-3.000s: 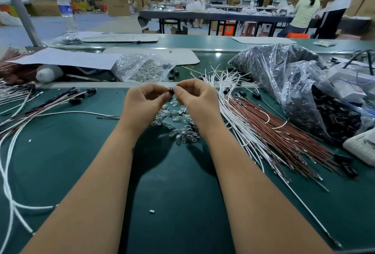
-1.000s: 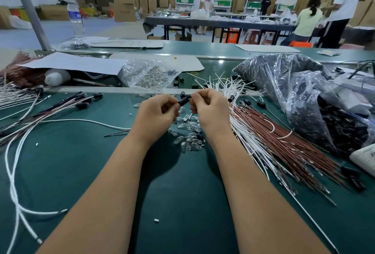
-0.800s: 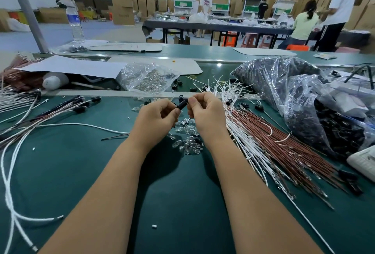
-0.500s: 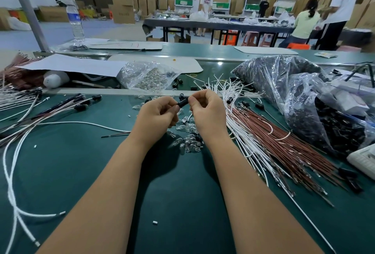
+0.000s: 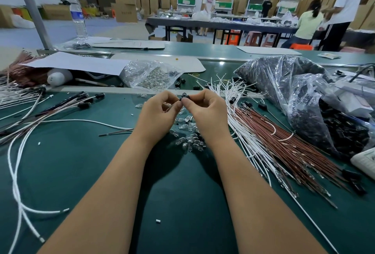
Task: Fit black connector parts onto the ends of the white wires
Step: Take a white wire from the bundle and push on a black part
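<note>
Head view: small black cylindrical plastic connector (image 5: 185, 98) pinched between fingertips of left hand (image 5: 157, 114) and right hand (image 5: 205, 111), raised above a scatter of clear glass bulbs (image 5: 188, 132); wire end hidden by the fingers. Judged light, rigid and slippery, best gripped by its barrel, whereas the thin white insulated wires (image 5: 239, 115) fanned just right look limp and wanting a hold close behind the tip. Flat green counter (image 5: 91, 162) crowded with brown wires (image 5: 294, 142) and bagged parts; cartons and people far behind.

Wires (image 5: 263, 132) right of bulbs (image 5: 188, 132)
</note>
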Motion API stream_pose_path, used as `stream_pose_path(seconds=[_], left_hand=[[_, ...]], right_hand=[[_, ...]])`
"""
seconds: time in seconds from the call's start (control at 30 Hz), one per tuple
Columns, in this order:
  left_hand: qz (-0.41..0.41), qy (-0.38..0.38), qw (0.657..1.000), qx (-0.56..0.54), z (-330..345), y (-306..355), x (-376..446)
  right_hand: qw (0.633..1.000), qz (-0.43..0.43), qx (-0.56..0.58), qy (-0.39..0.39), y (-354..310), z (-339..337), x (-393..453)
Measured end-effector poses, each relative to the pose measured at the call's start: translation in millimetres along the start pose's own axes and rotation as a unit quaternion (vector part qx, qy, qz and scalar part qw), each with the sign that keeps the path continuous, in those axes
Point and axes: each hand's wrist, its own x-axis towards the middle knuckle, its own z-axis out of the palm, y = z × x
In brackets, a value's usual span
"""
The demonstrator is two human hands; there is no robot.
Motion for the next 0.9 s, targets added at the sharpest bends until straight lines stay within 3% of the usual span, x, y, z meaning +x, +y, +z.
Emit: stream_pose_path(seconds=[0.33, 0.5, 0.57, 0.63, 0.77, 0.83, 0.9], left_hand=[[-0.016, -0.054, 0.995, -0.082, -2.5, 6.6, 6.0], [-0.031, -0.023, 0.993, -0.11, -8.0, 3.1, 2.7], [-0.044, 0.002, 0.989, -0.142, -10.9, 0.8, 4.0], [-0.047, 0.022, 0.98, -0.193, -12.6, -0.3, 6.1], [-0.018, 0.024, 0.967, -0.255, -14.7, -1.2, 6.0], [-0.018, 0.026, 0.959, -0.281, -14.9, -2.2, 6.4], [-0.016, 0.025, 0.952, -0.303, -14.9, -3.6, 7.7]], right_hand=[[0.999, -0.022, 0.023, 0.018, 1.5, 2.3, 5.4], [0.996, 0.002, 0.086, -0.005, -0.4, -7.2, 8.2], [1.0, 0.002, 0.018, 0.006, 1.0, -12.3, 9.8], [0.99, -0.043, -0.136, -0.013, 3.8, -11.4, 9.1], [0.897, -0.106, -0.401, -0.151, 11.2, -1.1, 2.1], [0.86, -0.117, -0.461, -0.188, 11.8, 1.3, 0.2], [0.848, -0.124, -0.474, -0.2, 11.0, 3.0, -0.6]])
